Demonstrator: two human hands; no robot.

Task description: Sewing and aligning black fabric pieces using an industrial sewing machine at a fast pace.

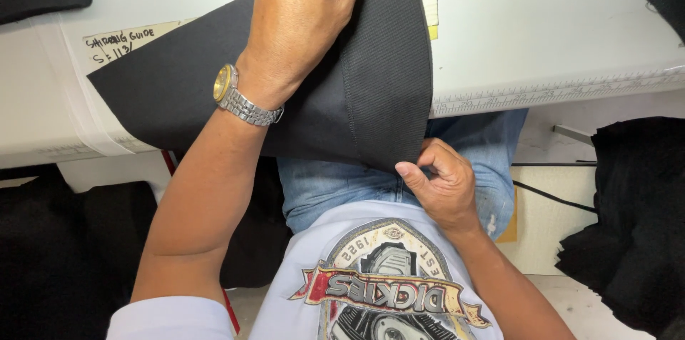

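Right hand: your right hand [444, 186] sat just under the table edge, thumb and forefinger pinched shut on the lower corner of the ribbed band [389, 62].
Left hand: your left hand [303, 15] lay palm-down on top of the cloth, fingers curled over the band's upper end near the top of the view; it looked clamped on it, though the fingertips ran out of frame, so I couldn't confirm the exact hold.
Key relation: the band ran away from you, long axis from your right hand's pinch up to your left hand, one hand at each end. The right hand was the nearer one to the free lower corner.
Band position: it lay on the black fabric panel [200, 83], along that panel's right side, lower end hanging off the table edge over your lap.
Band look: black, fine ribbing running lengthwise, wider at the bottom, stiffer-looking than the panel.
Panel look: smooth, matte black, flat on the white worktable [542, 33] (its left corner covered part of a taped paper note).
Around: wristwatch [239, 97] on your left wrist; ruler strip [571, 90] along the table edge; piles of black fabric [635, 219] to your right.
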